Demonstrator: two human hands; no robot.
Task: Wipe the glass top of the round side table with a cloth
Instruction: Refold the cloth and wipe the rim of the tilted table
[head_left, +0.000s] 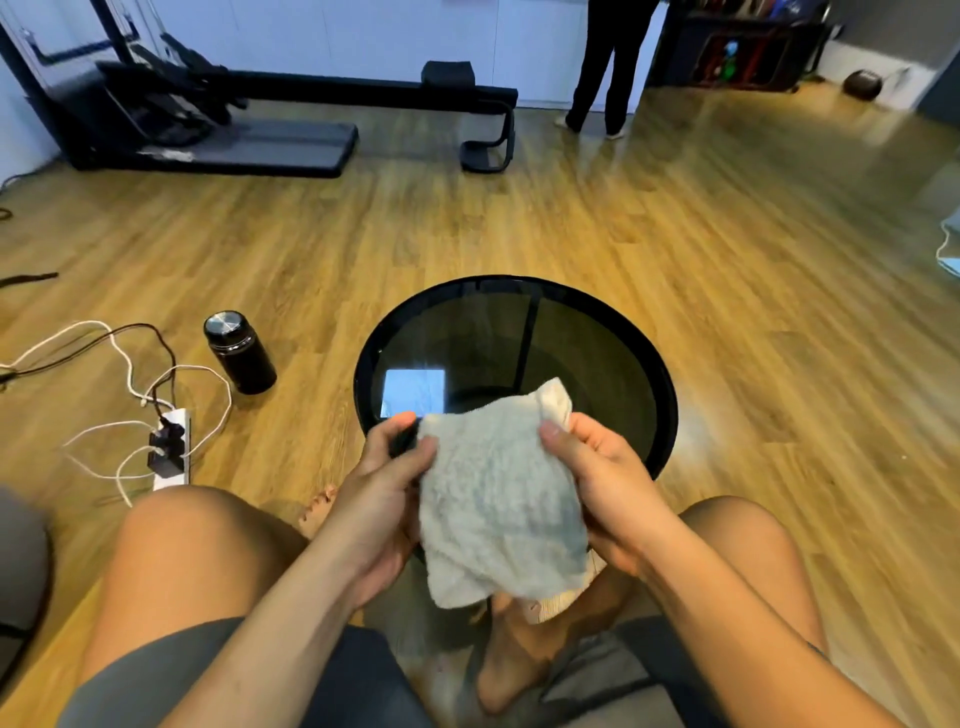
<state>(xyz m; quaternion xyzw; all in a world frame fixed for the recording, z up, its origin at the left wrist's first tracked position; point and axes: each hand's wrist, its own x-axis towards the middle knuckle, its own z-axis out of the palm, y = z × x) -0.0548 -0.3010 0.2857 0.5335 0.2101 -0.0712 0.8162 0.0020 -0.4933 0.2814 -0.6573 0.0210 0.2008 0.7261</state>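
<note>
- Cloth (501, 499), white and fluffy, hangs at lower centre of the frame, stretched between two hands above the near edge of the round side table (667, 395).
- The left hand (382, 488) pinches the cloth's upper left corner between thumb and fingers; the right hand (605, 480) grips its right edge the same way, with a bunched corner poking up past the thumb.
- The cloth and hands cover the table's near rim, so that part of the dark glass top cannot be seen.
- A bright square reflection lies on the glass at centre left; the table's legs show dimly through it.
- The person's bare knees and grey shorts fill the bottom of the frame; the feet are partly hidden under the cloth.
- A black flask (239, 352) stands on the wood floor left of the table.
- Further left, a power strip (170, 449) lies among tangled cables.
- At the top, a second person's legs (605, 67) are cut off by the frame edge, beside dark exercise equipment (208, 104).
</note>
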